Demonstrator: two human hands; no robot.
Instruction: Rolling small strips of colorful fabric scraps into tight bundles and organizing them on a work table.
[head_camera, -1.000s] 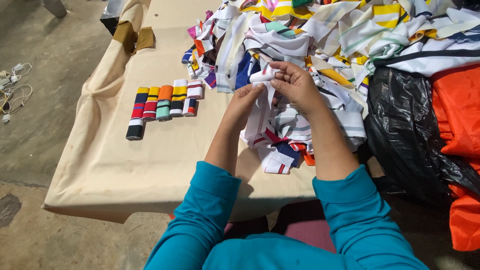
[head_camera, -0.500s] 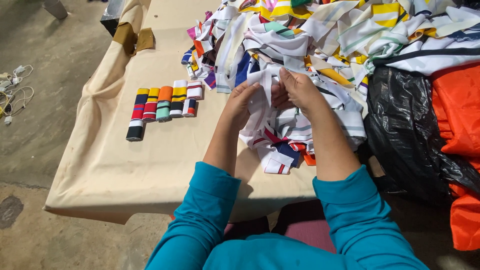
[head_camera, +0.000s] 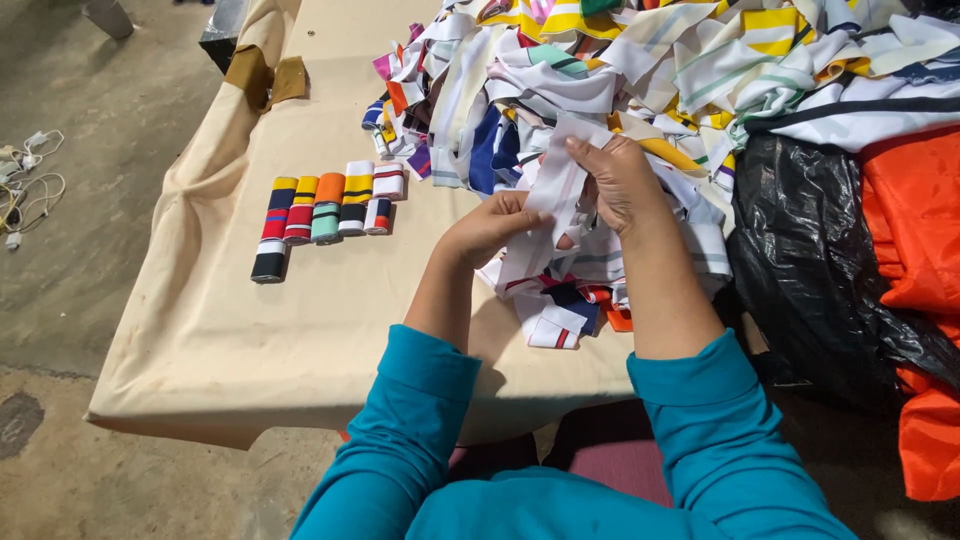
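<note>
Near the middle of the frame, both hands hold one white fabric strip (head_camera: 553, 205) up over the table edge. The left hand (head_camera: 487, 228) pinches its lower part between thumb and curled fingers; the right hand (head_camera: 622, 182), just above and to the right, closes its fingers round the upper part, where the strip bends over. The strip's lower end hangs into a small heap of striped strips (head_camera: 560, 310) lying below the hands.

At the right edge of the frame, a black plastic bag (head_camera: 800, 250) slumps beside an orange sack (head_camera: 915, 220); what either one holds cannot be seen, since no opening shows, and the orange sack is cut off by the frame's right side.

Across the top of the frame spreads a large pile of ribbed fabric strips (head_camera: 650, 70) in white, yellow, navy and green, running out of the frame at the top. At centre left, a row of rolled strips (head_camera: 325, 210) lies side by side on the tan cloth-covered table (head_camera: 250, 340).

In the upper left, a brown folded scrap (head_camera: 268, 75) sits at the table's far edge, and a dark object above it is cut off and hard to identify. At the far left, white cords (head_camera: 28, 185) lie tangled on the concrete floor (head_camera: 110, 120). Teal sleeves (head_camera: 420, 420) cover both forearms at the bottom.
</note>
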